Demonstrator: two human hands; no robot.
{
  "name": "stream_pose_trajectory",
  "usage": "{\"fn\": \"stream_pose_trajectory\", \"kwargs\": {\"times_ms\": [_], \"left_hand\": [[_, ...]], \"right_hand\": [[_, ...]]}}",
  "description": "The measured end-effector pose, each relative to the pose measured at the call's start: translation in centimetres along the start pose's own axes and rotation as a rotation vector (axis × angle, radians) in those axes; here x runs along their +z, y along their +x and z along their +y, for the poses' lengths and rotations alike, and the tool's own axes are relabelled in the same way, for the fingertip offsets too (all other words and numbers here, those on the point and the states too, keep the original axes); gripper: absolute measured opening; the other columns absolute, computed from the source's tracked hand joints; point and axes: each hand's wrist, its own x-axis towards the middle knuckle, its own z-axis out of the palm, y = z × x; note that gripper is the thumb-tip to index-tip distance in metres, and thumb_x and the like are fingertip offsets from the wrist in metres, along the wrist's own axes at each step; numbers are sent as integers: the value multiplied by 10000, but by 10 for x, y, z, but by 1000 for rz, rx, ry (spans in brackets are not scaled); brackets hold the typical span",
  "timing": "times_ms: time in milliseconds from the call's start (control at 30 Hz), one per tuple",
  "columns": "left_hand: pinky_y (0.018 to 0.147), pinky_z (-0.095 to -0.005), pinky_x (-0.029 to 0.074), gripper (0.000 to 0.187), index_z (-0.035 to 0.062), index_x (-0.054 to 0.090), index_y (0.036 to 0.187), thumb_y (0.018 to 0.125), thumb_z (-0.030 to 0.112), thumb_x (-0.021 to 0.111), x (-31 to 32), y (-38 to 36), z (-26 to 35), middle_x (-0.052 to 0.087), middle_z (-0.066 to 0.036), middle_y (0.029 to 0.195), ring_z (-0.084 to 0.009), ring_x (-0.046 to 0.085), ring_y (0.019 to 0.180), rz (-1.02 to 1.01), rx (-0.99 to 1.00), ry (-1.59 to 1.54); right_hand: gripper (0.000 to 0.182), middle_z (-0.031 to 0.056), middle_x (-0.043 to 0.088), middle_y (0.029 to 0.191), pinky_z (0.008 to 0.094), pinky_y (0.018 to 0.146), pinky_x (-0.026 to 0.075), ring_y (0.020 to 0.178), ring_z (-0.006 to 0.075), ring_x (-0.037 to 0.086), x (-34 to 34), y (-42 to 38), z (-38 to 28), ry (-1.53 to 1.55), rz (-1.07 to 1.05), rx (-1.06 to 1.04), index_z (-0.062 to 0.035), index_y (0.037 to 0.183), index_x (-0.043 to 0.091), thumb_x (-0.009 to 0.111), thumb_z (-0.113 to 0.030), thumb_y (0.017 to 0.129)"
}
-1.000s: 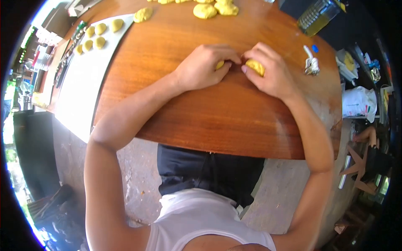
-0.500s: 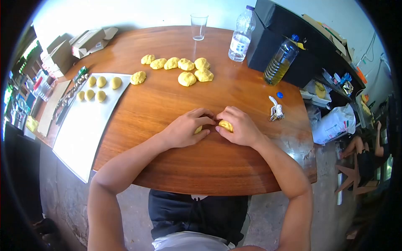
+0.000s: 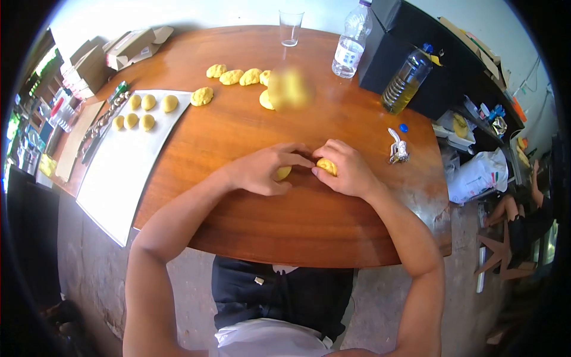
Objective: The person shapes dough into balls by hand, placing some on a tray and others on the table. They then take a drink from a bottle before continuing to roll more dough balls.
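Near the front of the wooden table, my left hand (image 3: 262, 168) cups a yellow dough ball (image 3: 283, 173), mostly hidden by the palm; its thumb stands a little off. Beside it, my right hand (image 3: 350, 169) curls around another yellow dough piece (image 3: 326, 166), which shows between thumb and fingers. The fingers of both hands nearly meet in the middle. Farther back sit several rough yellow dough lumps (image 3: 231, 77); a blurred patch hides some of them. A single lump (image 3: 202, 96) lies by the tray. Smoother dough balls (image 3: 147, 102) rest at the tray's far end.
A white tray (image 3: 113, 190) overhangs the table's left edge. At the back stand a glass (image 3: 290, 30), a water bottle (image 3: 350, 50) and an oil bottle (image 3: 404, 86) beside a black box (image 3: 386, 53). A blue cap (image 3: 404, 128) and white cord (image 3: 397, 147) lie right.
My left thumb and fingers have opened somewhat around the dough ball. My right hand still holds its piece. The view has shifted slightly, and a small pale bit now shows over the dark trousers.
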Motion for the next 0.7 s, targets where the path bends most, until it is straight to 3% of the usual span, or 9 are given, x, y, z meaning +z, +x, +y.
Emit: {"fn": "stream_pose_trajectory", "kwargs": {"times_ms": [67, 100, 200, 400, 467, 533, 633, 700], "left_hand": [[1211, -471, 385, 576, 29, 666, 1362, 788, -4, 681, -12, -2, -12, 467, -234, 1579, -411, 439, 1472, -161, 13, -126], [1226, -455, 370, 607, 24, 675, 1356, 755, -42, 628, -9, 0, -19, 438, -243, 1611, -404, 418, 1499, -165, 29, -45], [1155, -442, 448, 393, 17, 714, 1278, 888, 44, 688, -6, 2, -13, 533, -226, 1530, -388, 523, 1404, -137, 17, -103], [1093, -476, 479, 390, 38, 701, 1249, 866, 95, 750, 0, -2, -14, 613, -199, 1398, -392, 582, 1301, 41, 30, -129], [1082, -485, 480, 396, 47, 699, 1244, 862, 120, 771, 5, 0, -16, 621, -195, 1374, -396, 589, 1280, 62, -9, -145], [1059, -487, 490, 411, 53, 702, 1246, 870, 192, 794, 6, 1, -15, 628, -190, 1343, -399, 617, 1223, 147, 38, 98], [1065, -471, 498, 428, 58, 704, 1257, 877, 235, 792, 12, -1, -10, 623, -188, 1379, -385, 623, 1239, 199, 61, 131], [1032, -451, 527, 403, 53, 720, 1223, 883, 261, 772, 19, 2, -9, 634, -165, 1383, -365, 641, 1220, 238, 3, 117]], "right_hand": [[271, 166, 662, 1025, 449, 863, 548, 971, 371, 655, -3, -3, 0, -7, 19, -19, -16, 1064, 700, 787, -178, 864], [280, 174, 668, 1042, 447, 873, 549, 984, 375, 658, -3, -2, 1, 10, 33, -57, -9, 1073, 700, 788, -172, 862], [271, 182, 676, 1048, 439, 871, 549, 1003, 388, 664, 0, 1, -2, 9, 18, -21, 2, 1088, 703, 777, -109, 853], [217, 169, 621, 949, 449, 808, 515, 923, 381, 630, -3, 5, -10, 11, 3, -14, 6, 1009, 675, 767, -76, 829], [251, 162, 618, 968, 431, 842, 518, 956, 366, 632, -9, 4, -10, 23, -31, -8, 6, 1038, 684, 762, -69, 812], [294, 157, 622, 1014, 409, 887, 517, 1005, 355, 629, -21, 4, -16, 122, -142, -22, 1, 1076, 694, 753, -61, 794], [332, 155, 624, 1058, 390, 928, 513, 1046, 353, 623, -10, 3, 11, 174, -115, -146, -8, 1103, 704, 752, -65, 779], [287, 173, 659, 1102, 422, 944, 526, 1071, 375, 647, 2, 3, -1, 101, -10, -37, -24, 1107, 714, 761, -95, 832]]}}
